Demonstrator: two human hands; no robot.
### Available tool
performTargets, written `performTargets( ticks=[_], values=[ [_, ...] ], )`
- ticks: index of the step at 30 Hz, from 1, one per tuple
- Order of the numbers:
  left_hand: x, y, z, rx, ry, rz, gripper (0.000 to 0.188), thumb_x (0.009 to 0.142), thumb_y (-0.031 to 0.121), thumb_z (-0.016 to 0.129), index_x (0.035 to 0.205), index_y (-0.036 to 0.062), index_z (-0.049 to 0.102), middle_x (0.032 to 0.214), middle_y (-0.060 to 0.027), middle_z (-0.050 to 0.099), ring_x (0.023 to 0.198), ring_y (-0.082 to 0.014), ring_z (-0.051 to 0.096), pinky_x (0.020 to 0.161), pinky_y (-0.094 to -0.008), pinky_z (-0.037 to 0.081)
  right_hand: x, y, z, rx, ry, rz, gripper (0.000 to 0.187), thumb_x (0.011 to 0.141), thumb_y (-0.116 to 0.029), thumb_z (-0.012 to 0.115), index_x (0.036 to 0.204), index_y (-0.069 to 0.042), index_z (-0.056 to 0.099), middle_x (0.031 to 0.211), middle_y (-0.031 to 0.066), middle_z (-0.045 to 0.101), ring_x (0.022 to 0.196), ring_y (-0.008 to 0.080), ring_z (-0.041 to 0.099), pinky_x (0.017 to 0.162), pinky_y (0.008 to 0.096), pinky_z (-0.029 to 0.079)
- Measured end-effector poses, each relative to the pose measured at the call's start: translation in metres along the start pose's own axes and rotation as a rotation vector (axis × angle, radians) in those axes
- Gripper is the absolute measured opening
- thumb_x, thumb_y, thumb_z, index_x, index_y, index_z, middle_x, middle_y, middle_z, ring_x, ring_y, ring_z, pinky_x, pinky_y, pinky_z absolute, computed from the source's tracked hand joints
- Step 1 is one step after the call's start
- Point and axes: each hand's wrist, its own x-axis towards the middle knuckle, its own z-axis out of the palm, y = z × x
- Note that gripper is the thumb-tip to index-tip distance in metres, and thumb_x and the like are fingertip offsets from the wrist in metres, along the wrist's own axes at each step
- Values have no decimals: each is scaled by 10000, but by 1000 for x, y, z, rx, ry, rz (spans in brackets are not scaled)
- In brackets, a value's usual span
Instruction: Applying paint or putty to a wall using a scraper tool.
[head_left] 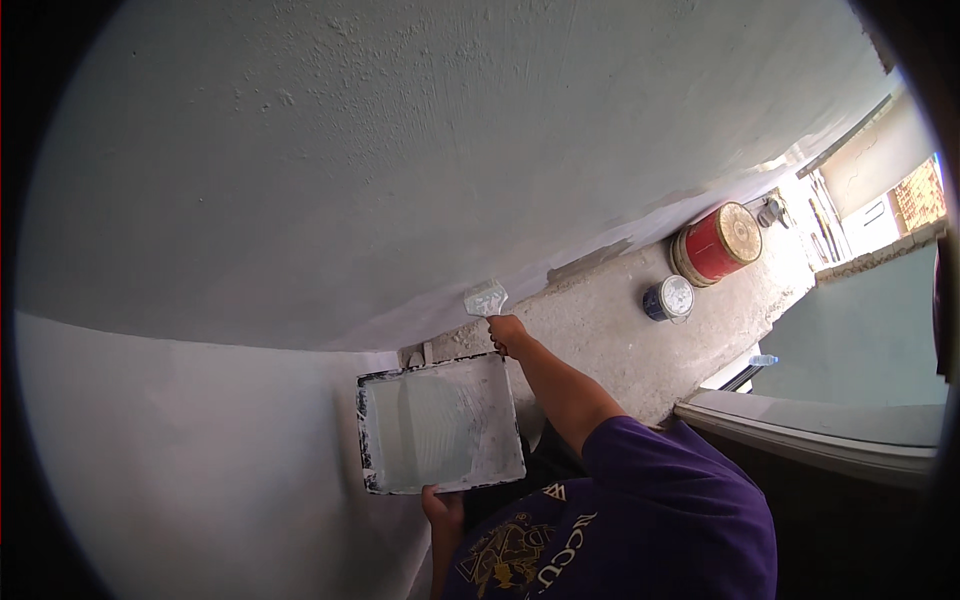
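My right hand (506, 335) is closed round the handle of a wide paintbrush (485, 297). Its pale, paint-coated bristles are at the lower part of the wall (400, 240); I cannot tell whether they touch it. Below that hand, my left hand (442, 506) grips the near edge of a square paint tray (491, 415), its fingers mostly hidden underneath. Pale grey-green paint (425, 425) covers much of the tray's inside, and dark and white smears mark its rim.
A small dark blue paint pail (668, 298) with a whitish top stands on the rough concrete floor (620, 350), right of the brush. Behind it is a larger red bucket (716, 243). A second wall (200, 430) rises at my left. A plastic bottle (763, 360) lies by a ledge at right.
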Motion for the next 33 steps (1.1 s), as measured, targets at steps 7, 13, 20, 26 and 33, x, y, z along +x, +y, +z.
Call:
performTargets(
  ticks=[7,13,20,26,33],
  values=[
    [-8,18,-4,141,-216,74,274,803,-23,549,1027,-9,393,1127,-160,510,1064,-239,517,920,-362,418,-74,-21,14,21,-120,-151,274,846,-306,546,698,-82,491,557,14,423,388,99,349,340,265,252],
    [-10,35,1,-575,-193,-377,309,797,58,541,1066,-4,404,1137,-158,517,1072,-282,526,926,-387,422,-169,-7,-32,-416,-98,-531,212,799,-237,556,841,-29,558,636,84,540,513,179,518,476,332,417],
    [27,-16,-64,-353,-193,-406,474,762,213,447,1195,21,438,1184,-161,523,1078,-354,520,906,-476,431,-220,42,-36,-914,-42,-976,290,774,-193,549,1035,-67,559,860,205,639,839,383,608,748,436,471],
    [32,-15,-51,-325,-188,-367,484,768,192,463,1204,-14,418,1201,-177,515,1108,-361,503,941,-508,389,-233,62,-15,-1202,18,-1008,330,746,-189,546,1069,-130,582,843,170,652,814,352,623,733,432,490],
    [33,-29,-48,-427,-147,-225,386,800,154,450,1153,-2,457,1144,-162,552,1046,-326,542,809,-428,453,-201,88,21,-1501,7,-1187,368,710,-140,554,1076,-147,583,921,140,613,822,323,625,717,422,506]
  ],
)
